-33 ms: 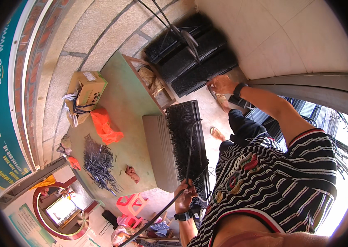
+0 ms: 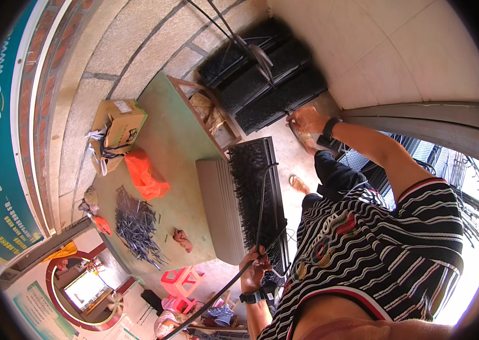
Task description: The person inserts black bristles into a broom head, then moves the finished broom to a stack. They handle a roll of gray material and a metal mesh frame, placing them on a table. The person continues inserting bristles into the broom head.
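My left hand (image 2: 255, 266), at lower centre, is closed around a long dark rod (image 2: 217, 298). The rod runs from the lower edge up across a black bristly block (image 2: 256, 195) and bends at its upper end. Further right and higher, my right hand (image 2: 307, 120) has its fingers curled together near the end of a black bristly panel (image 2: 276, 105). What those fingers hold, if anything, is too small to make out. A grey ribbed panel (image 2: 217, 209) stands along the bristly block, beside the table.
The green table (image 2: 177, 130) carries a cardboard box (image 2: 119, 129), an orange plastic bag (image 2: 146, 174) and a heap of thin dark pieces (image 2: 136, 226). A red stool (image 2: 181, 281) stands beyond its lower edge. Dark metal racks (image 2: 421, 150) lie at right.
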{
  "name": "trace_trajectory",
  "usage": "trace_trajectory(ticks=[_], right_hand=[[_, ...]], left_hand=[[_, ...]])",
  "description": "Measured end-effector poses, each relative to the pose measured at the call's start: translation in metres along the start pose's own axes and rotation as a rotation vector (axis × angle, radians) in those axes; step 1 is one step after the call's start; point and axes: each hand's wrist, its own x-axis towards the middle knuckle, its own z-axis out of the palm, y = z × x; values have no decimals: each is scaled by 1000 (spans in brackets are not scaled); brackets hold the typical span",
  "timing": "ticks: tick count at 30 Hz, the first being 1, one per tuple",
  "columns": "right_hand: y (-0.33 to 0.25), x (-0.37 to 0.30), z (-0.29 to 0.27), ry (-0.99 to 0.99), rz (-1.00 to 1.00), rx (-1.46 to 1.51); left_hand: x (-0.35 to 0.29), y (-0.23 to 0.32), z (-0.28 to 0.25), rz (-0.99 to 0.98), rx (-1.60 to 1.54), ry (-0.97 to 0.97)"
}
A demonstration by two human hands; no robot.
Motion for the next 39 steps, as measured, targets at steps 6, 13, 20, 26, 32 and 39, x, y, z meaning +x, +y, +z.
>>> trace_trajectory(ticks=[6,13,20,26,32,39], right_hand=[[4,-45,20,205,14,178],[4,-83,39,160,-29,180],[15,-116,55,213,-115,235],[22,-140,73,212,-149,258],[21,-144,63,145,-166,248],[19,-147,67,135,-159,285]], left_hand=[[28,25,31,-51,17,-71],[65,44,64,-140,107,-93],[102,47,96,-145,280,-98],[131,54,138,-158,451,-131],[170,59,177,-205,560,-159],[217,62,210,-269,588,-216]])
